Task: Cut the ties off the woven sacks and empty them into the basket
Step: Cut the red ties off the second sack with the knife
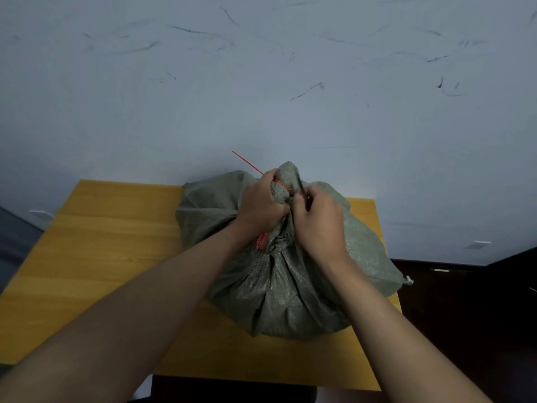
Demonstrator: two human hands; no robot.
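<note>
- A full grey-green woven sack (279, 286) sits on the yellow wooden table (101, 257), toward its far right corner, close to the scuffed pale wall (261, 82).
- The left hand (260, 206) is clenched round the bunched neck (283, 181) of the sack, just below the red tie (280, 184), whose long tail sticks up and away to the left.
- The right hand (318, 219) is curled round a small dark tool (299, 183), probably a cutter, its tip at the tie; the blade itself is too small to make out.
- No basket is in view, so the emptying looks some way off.
- Risks, as I judge them: the tip works right beside the left fingers, so a slip could nick them; a cut too deep could slit the cloth; once the tie parts, a loosened neck could let the contents spill over the table's right edge.
</note>
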